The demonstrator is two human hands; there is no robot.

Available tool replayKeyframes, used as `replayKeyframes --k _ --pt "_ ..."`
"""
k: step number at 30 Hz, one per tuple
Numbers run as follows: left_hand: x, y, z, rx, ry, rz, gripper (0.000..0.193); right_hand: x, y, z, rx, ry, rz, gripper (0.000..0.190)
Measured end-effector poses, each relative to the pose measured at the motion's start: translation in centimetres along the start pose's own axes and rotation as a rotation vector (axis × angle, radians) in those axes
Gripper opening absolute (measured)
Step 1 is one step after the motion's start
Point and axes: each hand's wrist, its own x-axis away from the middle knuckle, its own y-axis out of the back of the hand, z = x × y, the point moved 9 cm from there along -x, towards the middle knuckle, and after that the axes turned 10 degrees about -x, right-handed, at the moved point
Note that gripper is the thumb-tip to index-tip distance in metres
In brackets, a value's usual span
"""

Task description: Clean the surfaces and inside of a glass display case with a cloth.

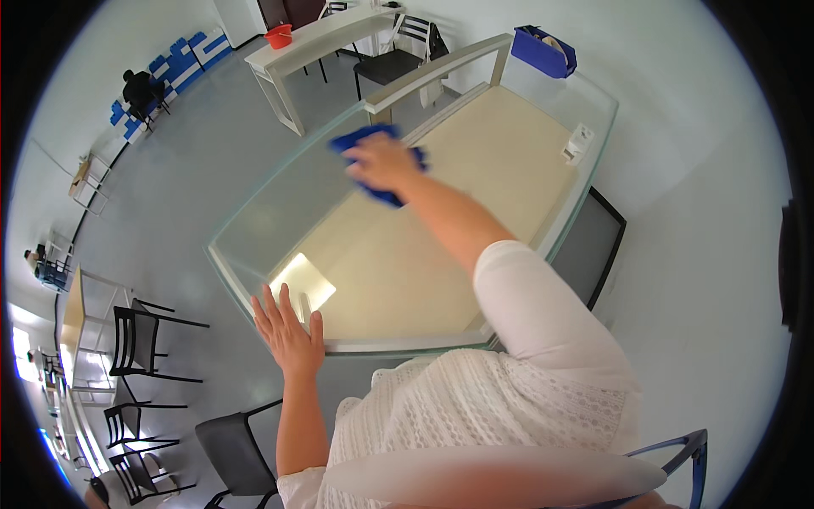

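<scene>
Before me stands a glass-topped table [267,223] with a cream panel [407,273] showing beneath the glass. Toward its far side, my right hand [381,159] presses a blue cloth [372,188] against the glass; hand and cloth are slightly blurred. My left hand [289,334] rests at the near left corner of the glass, fingers spread, holding nothing. A bright patch of reflected light lies just beyond its fingertips. Part of the cloth is hidden under my right palm and fingers.
A blue plastic bin [540,54] with things inside and a white socket block [577,145] sit on the table's right part. Beyond stand a white desk [331,32], a red bucket [278,37] and a black chair [391,63]. Grey chair [235,452] behind my left arm. A seated person [143,92] is far off.
</scene>
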Motion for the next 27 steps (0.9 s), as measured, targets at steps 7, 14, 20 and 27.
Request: replayKeyframes --k 7,14,20,27 --pt "0.6 -0.5 0.0 -0.004 -0.025 0.105 0.06 14.9 17.2 -26.9 0.381 -0.796 -0.171 0.043" --pt "0.3 -0.1 -1.3 0.004 -0.071 0.147 0.059 21.9 21.4 -27.4 0.423 -1.133 -0.135 0.051" --pt "0.0 0.0 -1.5 0.001 -0.104 0.11 0.058 16.3 16.4 -20.3 0.404 -0.801 -0.155 0.048" --pt "-0.2 0.0 -0.6 0.012 -0.063 0.017 0.055 12.0 4.5 4.3 0.183 -0.055 0.068 0.043"
